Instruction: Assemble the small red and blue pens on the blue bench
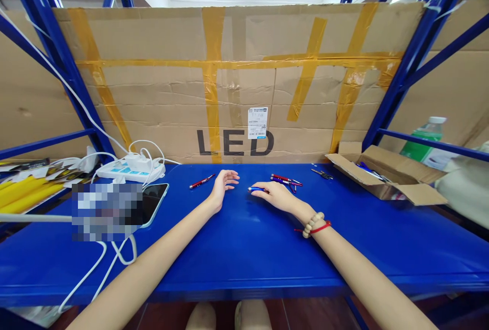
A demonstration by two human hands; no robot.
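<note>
My right hand [278, 195] is closed on a slim blue pen [256, 189] with a silvery end, which points left from under the fingers. A beaded bracelet and a red string circle that wrist. My left hand [223, 187] holds nothing; its fingers are apart and slightly curved, its edge turned to the tabletop. Just left of it lies a red pen [202, 182] with silvery parts. Beyond my right hand, another red pen [291, 181] and a purple pen [280, 181] lie close together, partly hidden by the hand.
The blue tabletop [244, 248] ends at a cardboard wall [171, 111] marked LED. An open cardboard box [370, 183] with pens sits at right, near a small dark tool [322, 173]. At left are a phone [155, 200], a white power strip [128, 169] and loose cables.
</note>
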